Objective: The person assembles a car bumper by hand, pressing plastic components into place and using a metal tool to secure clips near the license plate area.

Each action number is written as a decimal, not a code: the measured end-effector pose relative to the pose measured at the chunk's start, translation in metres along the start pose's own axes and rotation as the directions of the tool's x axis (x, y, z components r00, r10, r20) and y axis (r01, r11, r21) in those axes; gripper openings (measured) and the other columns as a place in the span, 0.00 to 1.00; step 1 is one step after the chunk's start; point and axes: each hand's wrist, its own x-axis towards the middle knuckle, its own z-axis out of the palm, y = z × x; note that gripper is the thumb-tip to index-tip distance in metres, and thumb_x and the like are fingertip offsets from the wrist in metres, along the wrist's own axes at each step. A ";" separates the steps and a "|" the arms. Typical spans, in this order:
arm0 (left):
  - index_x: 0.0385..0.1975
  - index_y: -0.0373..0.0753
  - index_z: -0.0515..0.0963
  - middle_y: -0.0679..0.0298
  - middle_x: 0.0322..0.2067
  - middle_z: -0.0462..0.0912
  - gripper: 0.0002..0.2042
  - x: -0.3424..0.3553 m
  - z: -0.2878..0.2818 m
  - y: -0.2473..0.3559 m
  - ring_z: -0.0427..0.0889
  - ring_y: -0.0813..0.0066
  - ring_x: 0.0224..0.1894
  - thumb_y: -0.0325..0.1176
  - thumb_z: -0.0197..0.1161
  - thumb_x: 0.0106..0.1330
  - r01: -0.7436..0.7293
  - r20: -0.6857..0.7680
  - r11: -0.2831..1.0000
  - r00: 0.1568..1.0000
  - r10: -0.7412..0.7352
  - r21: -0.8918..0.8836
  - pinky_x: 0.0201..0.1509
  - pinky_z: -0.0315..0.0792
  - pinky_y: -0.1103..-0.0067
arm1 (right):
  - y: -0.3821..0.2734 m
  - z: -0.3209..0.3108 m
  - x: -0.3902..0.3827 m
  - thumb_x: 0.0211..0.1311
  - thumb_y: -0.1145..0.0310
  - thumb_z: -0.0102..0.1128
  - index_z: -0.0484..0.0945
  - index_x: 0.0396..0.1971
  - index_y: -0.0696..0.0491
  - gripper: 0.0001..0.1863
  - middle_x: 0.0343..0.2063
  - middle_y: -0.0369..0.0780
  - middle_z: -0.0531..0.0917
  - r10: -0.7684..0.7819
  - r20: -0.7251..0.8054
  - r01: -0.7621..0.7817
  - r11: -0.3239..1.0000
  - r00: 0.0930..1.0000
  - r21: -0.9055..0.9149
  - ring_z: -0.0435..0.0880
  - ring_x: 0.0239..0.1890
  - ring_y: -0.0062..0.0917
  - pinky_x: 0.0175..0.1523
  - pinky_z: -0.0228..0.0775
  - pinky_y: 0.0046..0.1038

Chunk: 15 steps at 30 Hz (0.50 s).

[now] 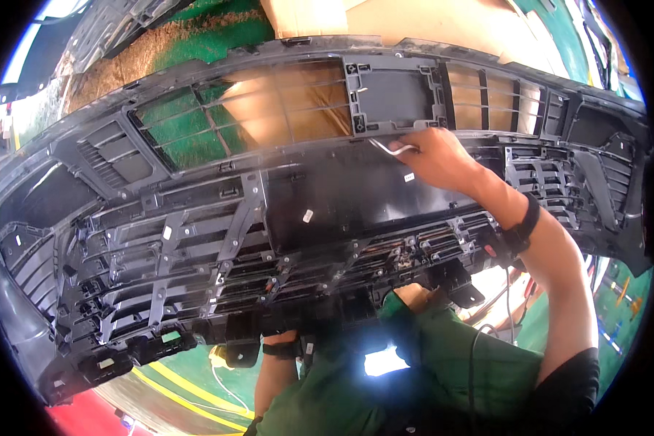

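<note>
Right hand (436,156) is closed around a thin bent metal tool (391,148), a rod or hook whose free end projects to the left of the fist. The tool tip sits at the lower edge of the rectangular mounting plate (394,93) moulded into the black plastic bumper grille (218,240), directly above the grip.

Left hand (287,338) is largely hidden under the lower edge of the grille, well below and left of the grip; only the wrist with its dark band shows. Whether its fingers are closed on the part cannot be told.

Position: the grille spans nearly the full view, inner face toward the person, propped over the lap and green trousers (443,363).

Handling judgement:
1. The part is probably light for its size but long and unwieldy; expect flex along its length.
2. Thin ribs, slats and clips below the grip look fragile; avoid loading them.
3. Best holds appear to be the thick outer frame and the solid centre panel just below the grip.
4. The tool is stiff and smooth; it could slip.
</note>
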 end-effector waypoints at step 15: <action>0.63 0.36 0.69 0.51 0.60 0.75 0.23 -0.005 -0.001 -0.003 0.76 0.53 0.57 0.42 0.43 0.75 0.039 -0.124 0.954 0.992 -0.002 0.296 0.66 0.66 0.61 | 0.032 -0.041 -0.002 0.60 0.70 0.63 0.87 0.41 0.50 0.10 0.29 0.45 0.86 0.072 0.056 -0.077 0.993 0.996 0.094 0.87 0.32 0.37 0.41 0.78 0.32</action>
